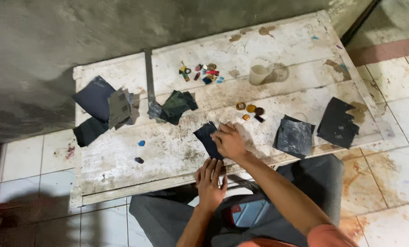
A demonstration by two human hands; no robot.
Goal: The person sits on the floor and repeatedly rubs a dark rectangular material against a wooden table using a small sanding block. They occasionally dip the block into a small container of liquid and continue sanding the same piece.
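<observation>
A dark sandpaper sheet (205, 136) lies near the front edge of a stained white wooden board (122, 160). My right hand (229, 141) presses down on that sheet, fingers curled; whatever may be under the fingertips is hidden. My left hand (210, 179) rests with fingers spread on the board's front edge, just below the sheet. Small round brown and amber pieces (250, 110) lie just beyond my right hand. A cluster of small coloured pieces (203, 72) sits farther back.
More dark sandpaper sheets lie at the left (94, 98), centre (174, 106) and right (337, 122), (294, 135). A translucent plastic cup (259, 73) stands at the back. Two small blue pieces (141, 143) lie front left. Tiled floor surrounds the board; a concrete wall is behind.
</observation>
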